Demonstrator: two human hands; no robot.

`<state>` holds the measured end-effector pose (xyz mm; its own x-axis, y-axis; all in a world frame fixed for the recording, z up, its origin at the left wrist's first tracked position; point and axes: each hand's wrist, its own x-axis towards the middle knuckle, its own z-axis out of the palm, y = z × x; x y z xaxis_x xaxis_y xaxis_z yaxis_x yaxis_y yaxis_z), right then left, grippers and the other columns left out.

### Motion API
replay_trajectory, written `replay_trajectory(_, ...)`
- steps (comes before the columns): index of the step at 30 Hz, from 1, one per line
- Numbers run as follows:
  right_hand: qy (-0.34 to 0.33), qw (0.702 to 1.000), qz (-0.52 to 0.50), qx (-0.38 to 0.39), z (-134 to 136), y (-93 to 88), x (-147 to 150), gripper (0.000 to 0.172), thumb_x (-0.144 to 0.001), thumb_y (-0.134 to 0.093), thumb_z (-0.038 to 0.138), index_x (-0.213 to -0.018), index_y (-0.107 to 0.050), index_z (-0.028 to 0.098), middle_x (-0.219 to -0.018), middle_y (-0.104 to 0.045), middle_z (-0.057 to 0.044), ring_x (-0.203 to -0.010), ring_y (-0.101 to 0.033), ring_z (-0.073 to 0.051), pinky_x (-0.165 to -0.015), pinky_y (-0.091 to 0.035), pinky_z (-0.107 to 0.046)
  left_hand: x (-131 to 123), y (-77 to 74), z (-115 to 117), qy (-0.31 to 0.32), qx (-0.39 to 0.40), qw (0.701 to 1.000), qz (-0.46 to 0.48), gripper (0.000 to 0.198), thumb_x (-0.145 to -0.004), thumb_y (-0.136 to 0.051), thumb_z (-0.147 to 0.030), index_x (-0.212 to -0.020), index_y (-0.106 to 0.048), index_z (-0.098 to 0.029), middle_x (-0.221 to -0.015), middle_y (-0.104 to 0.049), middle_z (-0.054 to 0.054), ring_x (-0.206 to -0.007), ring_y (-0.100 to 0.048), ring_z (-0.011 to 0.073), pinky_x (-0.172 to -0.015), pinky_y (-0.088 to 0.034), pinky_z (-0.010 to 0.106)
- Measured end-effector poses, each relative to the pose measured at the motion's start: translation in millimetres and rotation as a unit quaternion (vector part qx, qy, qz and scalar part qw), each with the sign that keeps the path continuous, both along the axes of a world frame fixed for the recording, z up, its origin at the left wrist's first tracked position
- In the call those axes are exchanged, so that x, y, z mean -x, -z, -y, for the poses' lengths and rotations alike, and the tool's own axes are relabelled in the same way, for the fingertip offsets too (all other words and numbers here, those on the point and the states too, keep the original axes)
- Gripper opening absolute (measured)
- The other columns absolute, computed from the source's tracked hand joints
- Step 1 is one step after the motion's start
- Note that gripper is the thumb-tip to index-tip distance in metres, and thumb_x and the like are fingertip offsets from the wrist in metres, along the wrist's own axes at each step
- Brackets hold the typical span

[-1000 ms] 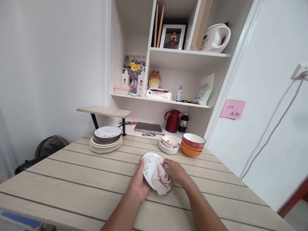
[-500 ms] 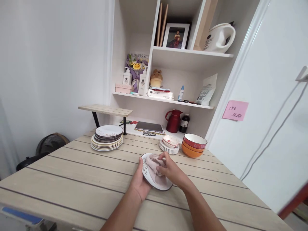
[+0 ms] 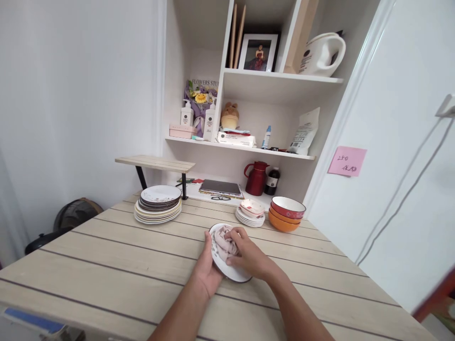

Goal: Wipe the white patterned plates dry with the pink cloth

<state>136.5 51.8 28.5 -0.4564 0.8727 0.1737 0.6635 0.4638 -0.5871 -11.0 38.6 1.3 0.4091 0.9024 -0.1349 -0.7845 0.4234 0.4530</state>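
Observation:
A white plate (image 3: 239, 273) with a dark rim and a small printed pattern is tilted above the middle of the table. My left hand (image 3: 207, 265) grips it by the left edge, thumb at the rim and the other fingers underneath, out of sight. Bunched on the plate's face is a pale pink cloth (image 3: 224, 242). My right hand (image 3: 247, 253) is closed on this cloth and presses it against the plate's upper part.
Stacked plates (image 3: 158, 208) stand at the left by a small raised shelf (image 3: 156, 163). Small dishes (image 3: 250, 215) and stacked bowls (image 3: 286, 218) are at the back right. Behind them are a red jug (image 3: 256, 179), a dark bottle (image 3: 272, 182) and a laptop (image 3: 220, 187).
My right hand has slid the cloth up and left across the plate, and the cloth is more bunched. My left hand keeps its hold on the plate, which has tilted slightly.

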Motion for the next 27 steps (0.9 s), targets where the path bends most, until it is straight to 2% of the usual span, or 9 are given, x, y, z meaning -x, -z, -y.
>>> replay_trajectory(3, 0.009, 0.997, -0.032, -0.070, -7, 5.7, 12, 0.049, -0.077, -0.055, 0.014, -0.123, -0.050, 0.029, -0.123, -0.045, -0.005, -0.107, -0.051, -0.020, -0.091, -0.041, -0.030, 0, 0.3, -1, 0.016, -0.005, 1.000, -0.005, 0.069, -0.080, -0.053, -0.063, -0.131, -0.053, -0.017, -0.123, -0.065, 0.014, -0.114, -0.059, 0.0306, -0.101, -0.041, 0.044)
replay_trajectory(6, 0.057, 0.993, -0.026, -0.099, -16, 8.3, 16, 0.055, -0.080, -0.048, 0.009, -0.131, -0.046, 0.030, -0.122, -0.046, -0.006, -0.107, -0.052, -0.019, -0.090, -0.040, -0.029, 0, -0.3, -1, 0.019, -0.011, 1.000, -0.003, 0.070, -0.079, -0.056, -0.061, -0.134, -0.051, -0.018, -0.125, -0.064, 0.014, -0.117, -0.058, 0.0311, -0.103, -0.039, 0.045)
replay_trajectory(10, 0.150, 0.985, 0.041, -0.076, -25, 6.4, 0, 0.055, -0.080, -0.048, 0.010, -0.130, -0.048, 0.032, -0.116, -0.051, -0.005, -0.098, -0.055, -0.019, -0.081, -0.040, -0.027, 0, -2.1, 0, 0.008, -0.007, 1.000, 0.008, 0.070, -0.080, -0.058, -0.056, -0.137, -0.047, -0.017, -0.128, -0.062, 0.015, -0.120, -0.055, 0.0315, -0.106, -0.037, 0.045)
replay_trajectory(14, 0.172, 0.979, 0.111, -0.023, -15, -1.0, -29, 0.040, -0.080, -0.055, 0.020, -0.118, -0.058, 0.032, -0.107, -0.058, -0.004, -0.089, -0.057, -0.020, -0.070, -0.036, -0.026, 0, -0.5, 0, -0.004, 0.007, 1.000, 0.014, 0.074, -0.080, -0.058, -0.055, -0.141, -0.042, -0.017, -0.130, -0.060, 0.015, -0.122, -0.054, 0.0318, -0.107, -0.037, 0.046)
replay_trajectory(18, 0.120, 0.977, 0.172, 0.039, 2, -12.7, -40, 0.034, -0.069, -0.065, 0.021, -0.101, -0.065, 0.030, -0.095, -0.064, -0.003, -0.081, -0.057, -0.021, -0.063, -0.033, -0.026, 1, 4.9, -2, 0.003, 0.006, 1.000, 0.012, 0.077, -0.080, -0.057, -0.058, -0.142, -0.040, -0.017, -0.132, -0.059, 0.016, -0.122, -0.054, 0.0325, -0.107, -0.036, 0.048)
replay_trajectory(22, 0.021, 0.978, 0.200, 0.052, 13, -20.8, -28, 0.034, -0.061, -0.068, 0.018, -0.092, -0.066, 0.029, -0.088, -0.066, 0.000, -0.077, -0.055, -0.021, -0.059, -0.031, -0.026, 2, 5.9, -3, 0.030, -0.006, 0.999, 0.016, 0.080, -0.077, -0.055, -0.063, -0.141, -0.041, -0.016, -0.130, -0.060, 0.018, -0.121, -0.055, 0.0332, -0.106, -0.037, 0.049)
replay_trajectory(24, -0.012, 0.986, 0.162, 0.030, 13, -20.5, -17, 0.030, -0.062, -0.065, 0.017, -0.091, -0.066, 0.028, -0.088, -0.065, 0.000, -0.079, -0.055, -0.020, -0.061, -0.033, -0.026, 2, 4.0, -2, 0.036, -0.011, 0.999, 0.020, 0.079, -0.077, -0.053, -0.065, -0.139, -0.044, -0.016, -0.129, -0.061, 0.018, -0.120, -0.055, 0.0333, -0.105, -0.038, 0.048)
replay_trajectory(27, -0.043, 0.998, 0.031, -0.013, 7, -13.7, 2, 0.026, -0.071, -0.058, 0.016, -0.094, -0.065, 0.026, -0.093, -0.064, 0.000, -0.086, -0.056, -0.019, -0.071, -0.038, -0.026, 2, 1.4, -2, 0.034, -0.020, 0.999, 0.023, 0.077, -0.078, -0.051, -0.066, -0.136, -0.048, -0.015, -0.126, -0.063, 0.018, -0.119, -0.056, 0.0330, -0.103, -0.040, 0.047)
